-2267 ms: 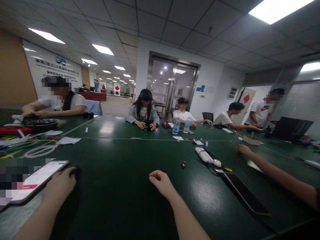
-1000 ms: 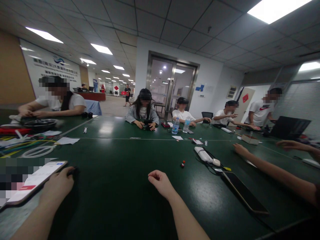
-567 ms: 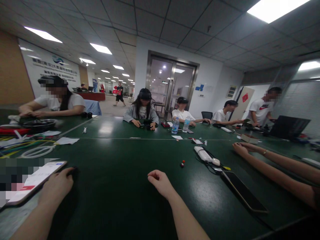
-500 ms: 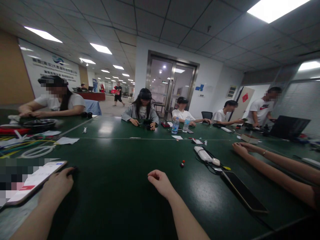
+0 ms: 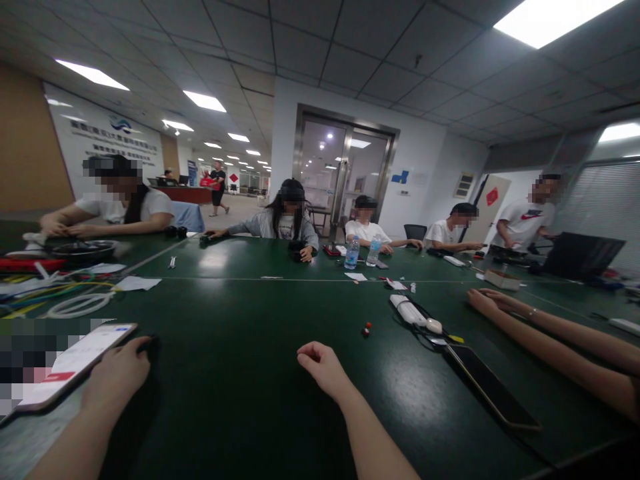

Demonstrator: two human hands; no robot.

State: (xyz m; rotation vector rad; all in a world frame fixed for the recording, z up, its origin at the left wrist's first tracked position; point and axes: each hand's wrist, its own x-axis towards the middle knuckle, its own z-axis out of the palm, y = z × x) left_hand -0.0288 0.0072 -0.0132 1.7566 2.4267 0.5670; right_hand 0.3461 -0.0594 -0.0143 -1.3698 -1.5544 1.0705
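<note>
My left hand (image 5: 118, 375) rests on the dark green table (image 5: 240, 373) at the lower left, fingers curled down over a small black object (image 5: 150, 344) whose kind I cannot make out. Right beside that hand lies a phone (image 5: 75, 367) with a lit, partly blurred screen. My right hand (image 5: 323, 368) is loosely closed on the table in the middle, thumb against the curled fingers, and nothing shows in it. A small red and black item (image 5: 367, 329) lies to its right, apart from it.
To the right are a white power strip (image 5: 407, 311), a dark phone (image 5: 493, 387) and another person's forearms (image 5: 545, 340). Cables (image 5: 80, 305) and paper (image 5: 137, 283) lie at the left. Water bottles (image 5: 352, 252) stand across the table, where several people sit.
My hands keep their places; the view shifts slightly. The person opposite has stretched one arm out toward the left of the view, over a black object. A walker in the background has moved left.
</note>
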